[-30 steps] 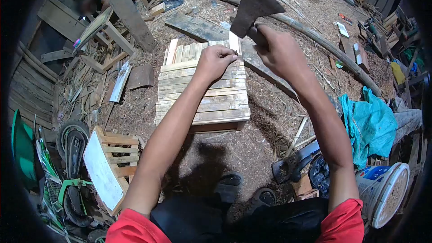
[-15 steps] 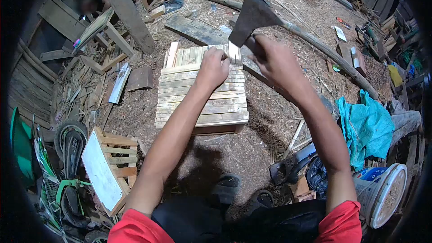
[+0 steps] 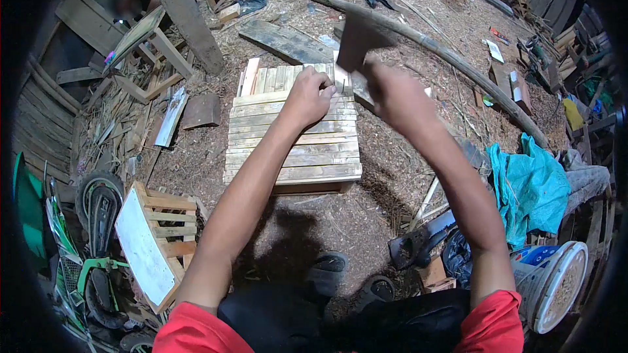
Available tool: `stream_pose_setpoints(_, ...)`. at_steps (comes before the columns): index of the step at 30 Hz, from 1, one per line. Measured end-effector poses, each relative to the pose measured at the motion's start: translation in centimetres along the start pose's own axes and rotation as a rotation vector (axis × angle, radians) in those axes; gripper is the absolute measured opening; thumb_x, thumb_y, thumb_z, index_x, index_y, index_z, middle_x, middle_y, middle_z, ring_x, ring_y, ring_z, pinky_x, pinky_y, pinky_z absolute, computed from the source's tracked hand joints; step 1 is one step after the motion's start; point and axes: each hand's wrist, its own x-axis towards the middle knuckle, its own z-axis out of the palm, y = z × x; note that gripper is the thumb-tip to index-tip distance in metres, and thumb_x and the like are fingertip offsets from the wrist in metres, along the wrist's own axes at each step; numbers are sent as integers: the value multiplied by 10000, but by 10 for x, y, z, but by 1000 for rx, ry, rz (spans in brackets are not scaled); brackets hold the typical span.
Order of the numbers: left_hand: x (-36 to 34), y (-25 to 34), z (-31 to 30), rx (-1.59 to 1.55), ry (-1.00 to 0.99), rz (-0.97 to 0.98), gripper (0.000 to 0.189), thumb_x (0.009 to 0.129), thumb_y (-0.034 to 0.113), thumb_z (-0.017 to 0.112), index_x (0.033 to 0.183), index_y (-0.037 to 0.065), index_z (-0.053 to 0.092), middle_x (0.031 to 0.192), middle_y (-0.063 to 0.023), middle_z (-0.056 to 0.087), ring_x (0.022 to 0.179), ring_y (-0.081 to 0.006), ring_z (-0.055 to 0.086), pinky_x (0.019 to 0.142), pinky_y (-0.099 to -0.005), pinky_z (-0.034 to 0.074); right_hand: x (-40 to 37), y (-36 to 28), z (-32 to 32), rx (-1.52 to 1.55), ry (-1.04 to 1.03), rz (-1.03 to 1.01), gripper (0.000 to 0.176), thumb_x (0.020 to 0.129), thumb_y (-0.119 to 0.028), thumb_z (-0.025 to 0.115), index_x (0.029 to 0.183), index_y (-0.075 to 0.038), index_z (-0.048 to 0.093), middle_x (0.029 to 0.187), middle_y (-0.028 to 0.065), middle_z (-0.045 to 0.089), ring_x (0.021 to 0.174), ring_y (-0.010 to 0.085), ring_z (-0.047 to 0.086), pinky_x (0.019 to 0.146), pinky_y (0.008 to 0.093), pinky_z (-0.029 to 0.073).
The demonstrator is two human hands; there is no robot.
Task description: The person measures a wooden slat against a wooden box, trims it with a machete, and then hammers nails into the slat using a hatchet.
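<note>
A small wooden piece with a top of pale slats [image 3: 294, 147] stands on the ground before me. My left hand [image 3: 307, 95] rests on its far part, fingers curled and closed; what they hold, if anything, is hidden. Just right of these fingers, a thin nail [image 3: 344, 85] sticks up from the slats. My right hand [image 3: 402, 95] is closed round a hatchet [image 3: 360, 39], its broad dark blade raised above the far right corner. The hatchet's handle is mostly hidden by the hand.
A plank [image 3: 281, 42] and a long pole [image 3: 451, 55] lie beyond. Left are a slatted wooden piece with a white panel [image 3: 147, 248] and a green bicycle [image 3: 98, 274]. Right are a teal tarp [image 3: 530, 183], a saw [image 3: 422, 238] and a white bucket [image 3: 556, 281]. Another person [image 3: 147, 0] is at upper left.
My right hand and the hatchet have shifted slightly, the blade now lower and blurred by motion. My left hand stays in nearly the same place on the slats.
</note>
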Motion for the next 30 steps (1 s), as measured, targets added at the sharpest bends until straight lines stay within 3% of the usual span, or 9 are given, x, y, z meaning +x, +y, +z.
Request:
stream_pose_setpoints(3,-2,2,-2,6,-17,-6,136,849,143,666,871,9,667,864,-173,552,854,-338,569,788,-410,463,-5,11,10,-113,-147,10,294,849,-146,688,1097,-37,574,871,256,662,860,432,647,729,519,499)
stream_pose_setpoints(7,-7,0,-4,-31,-28,-23,124,856,126,659,906,15,677,866,-171,543,863,-337,565,792,-399,460,2,8,-16,13,51,51,300,847,-172,707,1065,-7,583,848,272,660,824,448,650,708,510,498)
stream_pose_setpoints(9,-4,2,-8,27,-66,-2,141,849,112,660,954,24,693,894,-164,572,900,-325,590,822,-379,477,2,6,-22,-7,32,76,263,859,-158,668,1054,-22,556,863,258,670,850,456,647,745,529,503)
stream_pose_setpoints(13,-2,2,-18,-190,-102,-71,241,805,94,697,1040,57,736,983,-166,670,932,-299,659,884,-364,507,-8,10,-13,97,37,73,305,842,-173,685,1053,-10,536,874,280,667,855,463,650,749,536,514)
stream_pose_setpoints(17,0,0,-20,-291,-170,-111,205,782,133,763,980,81,762,945,-136,689,935,-277,660,876,-343,504,-14,20,7,122,16,64,353,834,-164,695,1094,20,545,873,294,661,856,467,650,755,521,521)
stream_pose_setpoints(20,0,0,-17,-256,-184,-100,169,796,116,766,952,52,757,964,-107,681,923,-210,645,857,-328,493,-16,25,11,162,40,47,413,830,-169,705,1155,33,548,882,300,659,864,472,647,762,516,521)
stream_pose_setpoints(30,-2,8,-13,-282,-160,29,196,818,121,737,1011,88,746,964,-107,657,969,-248,627,907,-351,482,-16,24,22,174,7,104,524,810,-247,754,1206,44,573,999,285,670,931,415,675,806,452,526)
